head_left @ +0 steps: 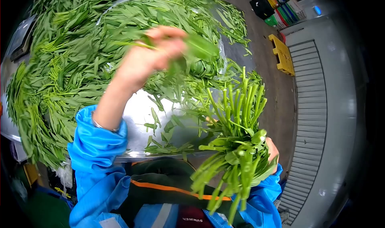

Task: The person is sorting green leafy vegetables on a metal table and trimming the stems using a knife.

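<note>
My right hand (pixel 273 151) is wrapped round a thick bunch of water spinach (pixel 242 148), held over the near right edge of the metal table. Its cut stems fan out both upward and down toward my body, and the bunch hides most of the fingers. Blurred by motion, my left hand (pixel 160 51) is raised over the table with its fingers closed on a leafy water spinach stem (pixel 202 47). A thin stalk sticks out on the left side of that hand, and leaves show on its right.
Loose water spinach (pixel 68 67) lies heaped over the left and far parts of the metal table (pixel 138 111). Torn leaves (pixel 168 134) are scattered near the front edge. A yellow pallet (pixel 281 55) and stacked coloured crates (pixel 284 11) stand across the floor, beside a ribbed wall panel (pixel 309 107).
</note>
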The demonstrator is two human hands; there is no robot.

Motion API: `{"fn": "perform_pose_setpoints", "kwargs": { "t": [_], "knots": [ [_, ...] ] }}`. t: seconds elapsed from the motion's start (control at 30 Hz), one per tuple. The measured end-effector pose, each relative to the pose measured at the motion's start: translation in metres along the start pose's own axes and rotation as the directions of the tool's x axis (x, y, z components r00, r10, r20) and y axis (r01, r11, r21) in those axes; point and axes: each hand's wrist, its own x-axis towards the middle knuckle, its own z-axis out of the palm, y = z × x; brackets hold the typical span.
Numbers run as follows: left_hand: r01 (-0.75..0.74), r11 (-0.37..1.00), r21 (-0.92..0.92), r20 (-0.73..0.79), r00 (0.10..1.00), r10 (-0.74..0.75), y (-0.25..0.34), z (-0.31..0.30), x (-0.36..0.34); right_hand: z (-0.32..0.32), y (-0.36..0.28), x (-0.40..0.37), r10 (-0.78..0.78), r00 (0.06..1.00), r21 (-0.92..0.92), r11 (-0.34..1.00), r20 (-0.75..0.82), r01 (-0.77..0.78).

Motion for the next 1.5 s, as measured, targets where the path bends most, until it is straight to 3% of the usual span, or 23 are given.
{"fn": "perform_pose_setpoints", "kwargs": {
  "t": [0.07, 0.17, 0.23, 0.3, 0.37, 0.43, 0.53, 0.63, 0.67, 0.7, 0.73, 0.8, 0.83, 0.9, 0.97, 1.0, 1.07, 1.1, 1.17, 1.23, 1.3, 1.4, 1.5],
  "knots": [
    [-0.001, 0.980, 0.200, 0.277, 0.959, -0.056, -0.010, 0.033, -0.003, -0.005, -0.006, 0.001, -0.085, 0.995, -0.084, 0.992, 0.052, 0.089],
    [0.228, 0.914, 0.337, 0.570, 0.723, -0.390, -0.013, 0.050, -0.003, -0.005, -0.032, -0.001, -0.004, 0.996, -0.345, 0.938, -0.084, -0.025],
    [0.305, 0.919, 0.249, 0.298, 0.879, -0.372, -0.015, 0.013, 0.000, 0.002, -0.049, -0.010, 0.080, 0.964, -0.533, 0.820, -0.254, -0.209],
    [0.124, 0.930, -0.345, -0.001, 0.991, -0.133, -0.040, -0.035, -0.004, 0.019, -0.066, 0.001, -0.017, 0.919, -0.644, 0.719, -0.394, -0.262],
    [0.022, 0.954, -0.297, -0.266, 0.958, -0.105, -0.035, -0.032, -0.005, 0.022, -0.066, 0.001, -0.092, 0.910, -0.764, 0.582, -0.403, -0.280],
    [0.213, 0.954, 0.210, -0.106, 0.975, -0.194, -0.023, -0.006, -0.004, 0.023, -0.064, 0.007, -0.177, 0.908, -0.837, 0.485, -0.380, -0.255],
    [-0.207, 0.836, 0.508, 0.390, 0.921, -0.009, -0.019, 0.036, 0.001, 0.020, -0.064, 0.015, -0.290, 0.906, -0.896, 0.409, -0.310, -0.175],
    [-0.329, 0.845, 0.421, 0.591, 0.807, 0.021, -0.028, 0.048, 0.005, 0.018, -0.061, 0.013, -0.358, 0.876, -0.910, 0.372, -0.323, -0.183],
    [-0.078, 0.909, 0.409, 0.461, 0.878, -0.132, -0.020, 0.044, 0.002, 0.016, -0.057, 0.009, -0.378, 0.871, -0.920, 0.347, -0.313, -0.180],
    [-0.130, 0.891, 0.435, 0.411, 0.909, -0.068, -0.025, 0.029, 0.000, 0.016, -0.058, 0.006, -0.377, 0.877, -0.924, 0.343, -0.298, -0.166],
    [0.013, 0.926, 0.378, 0.331, 0.932, -0.149, -0.027, 0.016, -0.003, 0.017, -0.059, 0.003, -0.375, 0.882, -0.927, 0.341, -0.285, -0.154],
    [0.217, 0.976, 0.024, 0.100, 0.971, -0.218, -0.026, -0.008, -0.004, 0.022, -0.061, -0.001, -0.375, 0.883, -0.930, 0.333, -0.284, -0.158],
    [0.187, 0.968, -0.165, 0.001, 0.982, -0.189, -0.021, -0.014, -0.004, 0.023, -0.060, -0.003, -0.374, 0.881, -0.928, 0.336, -0.290, -0.163],
    [0.075, 0.981, 0.176, 0.044, 0.995, -0.084, -0.007, -0.003, -0.006, 0.024, -0.061, -0.003, -0.384, 0.877, -0.929, 0.333, -0.288, -0.160],
    [0.054, 0.952, 0.301, 0.409, 0.895, -0.180, 0.008, 0.022, -0.009, 0.024, -0.060, 0.001, -0.413, 0.870, -0.936, 0.325, -0.270, -0.137],
    [-0.434, 0.793, 0.426, 0.546, 0.823, 0.157, 0.002, 0.041, -0.009, 0.023, -0.061, 0.003, -0.420, 0.869, -0.937, 0.327, -0.261, -0.123],
    [-0.488, 0.747, 0.452, 0.650, 0.753, 0.099, -0.002, 0.053, -0.011, 0.021, -0.060, 0.004, -0.437, 0.861, -0.937, 0.329, -0.260, -0.116],
    [-0.335, 0.844, 0.418, 0.715, 0.694, -0.079, -0.003, 0.048, -0.011, 0.019, -0.060, 0.002, -0.437, 0.861, -0.940, 0.319, -0.261, -0.122],
    [-0.223, 0.889, 0.401, 0.603, 0.795, -0.072, 0.000, 0.020, -0.016, 0.018, -0.058, -0.005, -0.430, 0.860, -0.939, 0.312, -0.273, -0.142],
    [0.157, 0.934, 0.320, 0.354, 0.895, -0.272, 0.000, -0.023, -0.025, 0.020, -0.055, -0.014, -0.424, 0.861, -0.939, 0.305, -0.282, -0.158],
    [0.221, 0.956, 0.195, 0.062, 0.969, -0.237, -0.013, -0.036, -0.023, 0.020, -0.055, -0.018, -0.436, 0.864, -0.943, 0.312, -0.250, -0.116],
    [0.162, 0.904, 0.395, 0.399, 0.856, -0.328, -0.002, 0.006, -0.003, 0.019, -0.053, -0.014, -0.526, 0.829, -0.951, 0.310, -0.189, -0.020],
    [-0.377, 0.833, 0.404, 0.747, 0.662, -0.062, -0.044, 0.040, 0.020, 0.023, -0.062, -0.003, -0.579, 0.802, -0.972, 0.234, -0.148, -0.010]
  ]
}}
